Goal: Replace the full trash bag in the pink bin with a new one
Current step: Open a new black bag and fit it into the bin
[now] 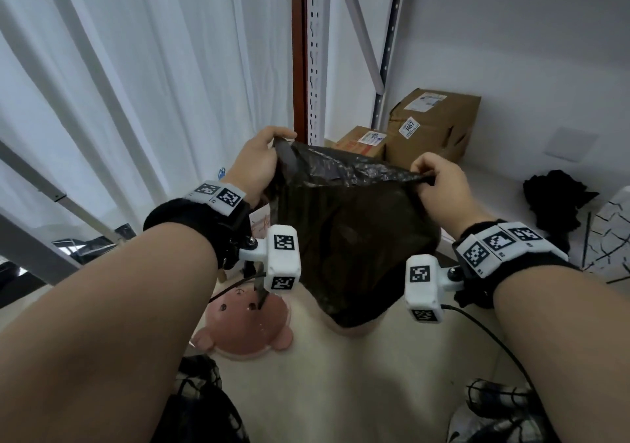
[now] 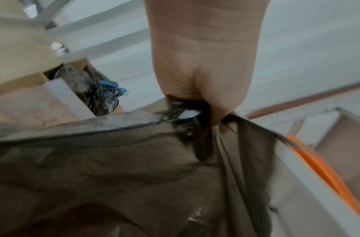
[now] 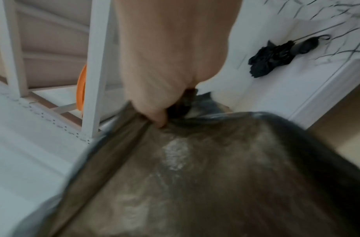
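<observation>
Holding a dark trash bag point(image 1: 347, 234) up in the air by its mouth, both hands at about chest height over the floor. Left hand point(image 1: 260, 159) pinches the left corner of the rim, thumb over curled fingers; right hand point(image 1: 439, 183) pinches the right corner the same way, so the rim is stretched between them and gapes slightly. Wrist views confirm it: left hand point(image 2: 203, 75) has film bunched in its fist, right hand point(image 3: 165, 77) too, both views blurred. The bag hangs slack and thin, semi-transparent, with nothing heavy visibly sagging it, so probably this is the new bag being opened rather than the full one, but can't be sure. Its lower end hangs right over a pink rim point(image 1: 354, 330) peeking out below, likely the bin; whether it touches is hidden. A pink bear-faced lid point(image 1: 243, 326) lies on the floor just left of that, so the lid is off. Judged progress: old bag likely already out, though it isn't clearly in view; left to do is spreading the mouth, seating the bag in the bin, folding the rim over, lid back on. Forearms extended forward, wrists bent down. Cardboard boxes point(image 1: 433, 125) and a folded black umbrella point(image 3: 276, 56) sit by the wall.
</observation>
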`<act>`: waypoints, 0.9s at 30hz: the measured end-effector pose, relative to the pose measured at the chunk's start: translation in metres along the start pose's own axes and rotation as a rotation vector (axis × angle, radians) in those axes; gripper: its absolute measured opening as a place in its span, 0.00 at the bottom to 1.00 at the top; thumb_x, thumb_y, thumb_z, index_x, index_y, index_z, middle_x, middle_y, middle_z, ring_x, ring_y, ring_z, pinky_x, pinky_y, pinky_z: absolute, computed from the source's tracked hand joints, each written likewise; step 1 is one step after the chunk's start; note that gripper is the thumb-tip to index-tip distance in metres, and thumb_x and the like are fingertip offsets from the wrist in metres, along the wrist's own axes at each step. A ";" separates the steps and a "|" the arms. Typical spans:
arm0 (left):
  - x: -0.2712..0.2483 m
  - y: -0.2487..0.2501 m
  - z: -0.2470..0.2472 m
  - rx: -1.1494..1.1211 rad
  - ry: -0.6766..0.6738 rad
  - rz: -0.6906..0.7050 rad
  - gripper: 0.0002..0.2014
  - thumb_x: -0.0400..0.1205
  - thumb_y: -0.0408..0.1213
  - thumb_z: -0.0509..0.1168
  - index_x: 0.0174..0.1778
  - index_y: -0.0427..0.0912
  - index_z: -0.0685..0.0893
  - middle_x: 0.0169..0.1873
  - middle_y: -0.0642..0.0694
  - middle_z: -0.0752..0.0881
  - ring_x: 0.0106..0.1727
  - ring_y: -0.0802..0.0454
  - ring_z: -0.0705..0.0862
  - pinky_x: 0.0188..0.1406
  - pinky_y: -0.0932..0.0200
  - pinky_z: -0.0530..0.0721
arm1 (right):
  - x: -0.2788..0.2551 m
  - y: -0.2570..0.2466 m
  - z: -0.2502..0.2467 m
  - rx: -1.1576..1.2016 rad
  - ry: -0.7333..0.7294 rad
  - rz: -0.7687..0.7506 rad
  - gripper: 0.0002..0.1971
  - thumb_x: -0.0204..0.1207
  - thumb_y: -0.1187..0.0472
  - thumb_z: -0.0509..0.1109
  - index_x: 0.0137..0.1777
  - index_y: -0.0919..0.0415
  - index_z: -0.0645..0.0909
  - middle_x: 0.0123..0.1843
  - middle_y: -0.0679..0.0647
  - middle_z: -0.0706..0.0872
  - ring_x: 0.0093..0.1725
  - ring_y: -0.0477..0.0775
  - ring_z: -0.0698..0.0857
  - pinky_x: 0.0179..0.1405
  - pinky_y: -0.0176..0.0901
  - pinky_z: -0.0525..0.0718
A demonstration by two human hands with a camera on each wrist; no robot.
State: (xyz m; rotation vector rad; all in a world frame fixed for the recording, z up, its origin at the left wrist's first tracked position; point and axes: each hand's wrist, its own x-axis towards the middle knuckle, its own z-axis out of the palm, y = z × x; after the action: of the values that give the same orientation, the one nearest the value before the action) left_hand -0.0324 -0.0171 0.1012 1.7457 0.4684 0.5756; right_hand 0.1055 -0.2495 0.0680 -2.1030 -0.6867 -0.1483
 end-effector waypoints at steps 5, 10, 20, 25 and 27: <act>-0.006 0.017 0.004 -0.312 -0.039 -0.112 0.20 0.77 0.19 0.47 0.39 0.44 0.81 0.28 0.47 0.82 0.25 0.53 0.84 0.25 0.62 0.82 | -0.006 -0.002 0.002 -0.124 -0.583 0.026 0.17 0.70 0.76 0.66 0.48 0.55 0.88 0.45 0.51 0.85 0.48 0.51 0.82 0.49 0.36 0.79; -0.013 0.028 0.020 0.213 -0.383 -0.048 0.19 0.77 0.18 0.47 0.33 0.42 0.78 0.32 0.45 0.79 0.32 0.53 0.79 0.17 0.72 0.76 | -0.007 -0.016 0.017 -0.118 -0.516 0.051 0.05 0.73 0.55 0.72 0.40 0.55 0.80 0.49 0.59 0.85 0.54 0.56 0.81 0.62 0.51 0.78; -0.014 0.032 0.028 0.199 -0.440 -0.083 0.13 0.76 0.23 0.54 0.34 0.37 0.83 0.38 0.41 0.84 0.34 0.52 0.82 0.27 0.69 0.80 | -0.002 -0.040 0.032 0.067 -0.668 0.054 0.06 0.70 0.59 0.77 0.43 0.61 0.87 0.37 0.53 0.87 0.39 0.51 0.85 0.48 0.38 0.83; -0.011 0.025 0.026 0.329 -0.397 -0.043 0.17 0.81 0.53 0.62 0.51 0.40 0.80 0.42 0.51 0.85 0.42 0.57 0.83 0.38 0.67 0.81 | 0.005 -0.041 0.031 -0.078 -0.467 -0.082 0.11 0.69 0.57 0.78 0.44 0.65 0.88 0.40 0.57 0.89 0.39 0.52 0.85 0.46 0.44 0.82; -0.009 0.025 0.030 0.493 -0.374 0.093 0.19 0.78 0.53 0.67 0.56 0.42 0.78 0.43 0.55 0.82 0.43 0.60 0.81 0.38 0.71 0.77 | 0.005 -0.048 0.034 -0.170 -0.408 -0.173 0.12 0.69 0.55 0.76 0.46 0.62 0.88 0.43 0.57 0.90 0.44 0.54 0.86 0.50 0.48 0.84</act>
State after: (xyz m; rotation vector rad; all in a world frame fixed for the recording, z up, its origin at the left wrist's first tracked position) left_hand -0.0211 -0.0509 0.1184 2.2961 0.2762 0.1903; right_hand 0.0797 -0.1988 0.0839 -2.2582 -1.1337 0.1371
